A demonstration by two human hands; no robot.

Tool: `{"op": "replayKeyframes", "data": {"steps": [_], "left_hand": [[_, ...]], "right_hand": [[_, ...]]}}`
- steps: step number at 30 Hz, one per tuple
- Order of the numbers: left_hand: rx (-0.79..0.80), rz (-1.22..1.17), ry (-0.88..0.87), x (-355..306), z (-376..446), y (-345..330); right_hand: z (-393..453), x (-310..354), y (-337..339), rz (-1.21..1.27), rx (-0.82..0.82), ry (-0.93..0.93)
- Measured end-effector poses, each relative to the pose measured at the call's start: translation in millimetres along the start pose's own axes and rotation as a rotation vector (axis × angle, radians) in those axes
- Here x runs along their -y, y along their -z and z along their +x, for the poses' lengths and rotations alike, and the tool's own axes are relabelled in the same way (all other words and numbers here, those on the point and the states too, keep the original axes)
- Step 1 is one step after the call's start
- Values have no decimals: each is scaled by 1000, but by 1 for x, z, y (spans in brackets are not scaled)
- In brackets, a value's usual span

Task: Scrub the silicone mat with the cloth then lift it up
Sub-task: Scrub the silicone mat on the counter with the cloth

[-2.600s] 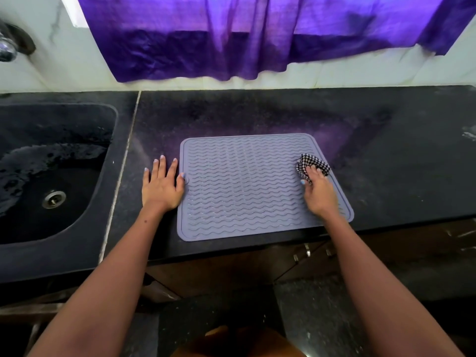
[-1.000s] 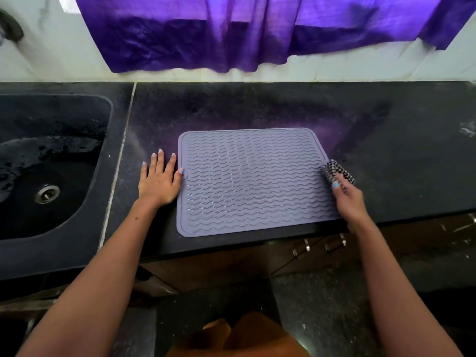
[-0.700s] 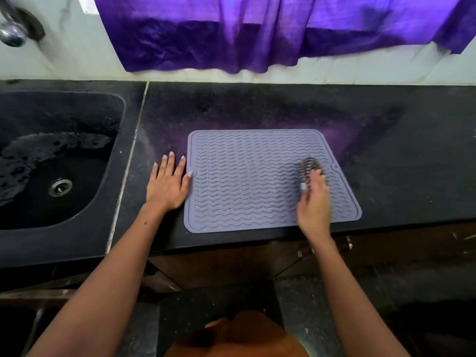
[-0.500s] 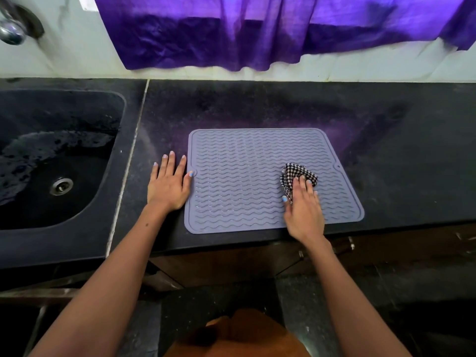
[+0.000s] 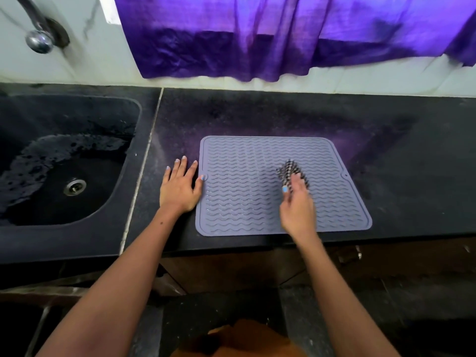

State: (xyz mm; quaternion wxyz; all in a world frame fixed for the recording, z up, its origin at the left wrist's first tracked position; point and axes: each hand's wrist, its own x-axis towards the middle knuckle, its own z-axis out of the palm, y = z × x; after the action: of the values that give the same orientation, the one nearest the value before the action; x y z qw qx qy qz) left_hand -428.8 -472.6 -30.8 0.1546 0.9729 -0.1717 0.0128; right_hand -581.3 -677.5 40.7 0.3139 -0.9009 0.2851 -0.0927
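A grey silicone mat [image 5: 247,186] with wavy ridges lies flat on the black counter [image 5: 399,161], near its front edge. My right hand [image 5: 297,207] is over the mat's right half, blurred by motion, and presses a black-and-white checked cloth [image 5: 291,171] onto the ridges. My left hand [image 5: 179,189] lies flat on the counter beside the mat's left edge, fingers spread, with the thumb tip touching the mat's rim.
A dark sink [image 5: 64,163] with a metal drain [image 5: 74,186] sits to the left, wet inside, with a tap [image 5: 38,34] above it. A purple curtain [image 5: 283,34] hangs over the back wall. Cabinet fronts lie below the counter edge.
My right hand swept the cloth from the mat's right edge leftward across it and is still moving over the right half. My left hand stayed pressed beside the left edge.
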Motion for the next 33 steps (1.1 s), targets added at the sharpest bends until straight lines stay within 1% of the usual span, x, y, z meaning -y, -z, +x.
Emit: {"op": "replayKeyframes", "data": {"steps": [2, 4, 5, 7, 9, 11, 13, 14, 15, 16, 17, 19, 21, 25, 27, 29, 31, 33], "left_hand": [[-1, -8, -2, 0, 0, 0], [4, -7, 2, 0, 0, 0], [8, -3, 3, 0, 0, 0], [9, -1, 5, -1, -1, 1], [-4, -14, 2, -1, -2, 1], [-17, -22, 0, -1, -2, 1], [-22, -27, 0, -1, -1, 0], [-22, -32, 1, -1, -2, 0], [-21, -35, 0, -1, -2, 1], [-16, -36, -2, 0, -2, 2], [-12, -38, -4, 0, -3, 2], [-18, -56, -5, 1, -3, 3], [-33, -61, -6, 2, -2, 3], [-45, -56, -14, 4, -2, 2], [-46, -58, -16, 4, -2, 2], [-39, -60, -10, 4, -2, 2], [-37, -56, -8, 4, -2, 2], [-38, -52, -4, 4, -1, 1]], "right_hand": [[-11, -6, -26, -204, 52, 110], [-14, -15, -43, -361, 53, 218], [-12, -18, -45, -391, 63, 235], [-5, -20, -40, -408, 135, 243], [3, -20, -30, -384, 195, 259], [8, -13, -17, -269, 248, 215], [17, -5, -4, -11, 295, 47], [21, 1, 2, 183, 282, -66], [24, 7, 4, 354, 234, -163], [25, 12, 6, 467, 164, -218], [23, 16, 3, 499, 99, -229], [9, 29, -5, 410, 25, -127], [-4, 34, -22, 242, 16, 56], [-15, 24, -59, -206, 157, 334], [-17, 18, -68, -330, 155, 414], [-15, 17, -67, -326, 153, 427], [-11, 17, -62, -297, 196, 436], [-4, 20, -53, -151, 277, 370]]}}
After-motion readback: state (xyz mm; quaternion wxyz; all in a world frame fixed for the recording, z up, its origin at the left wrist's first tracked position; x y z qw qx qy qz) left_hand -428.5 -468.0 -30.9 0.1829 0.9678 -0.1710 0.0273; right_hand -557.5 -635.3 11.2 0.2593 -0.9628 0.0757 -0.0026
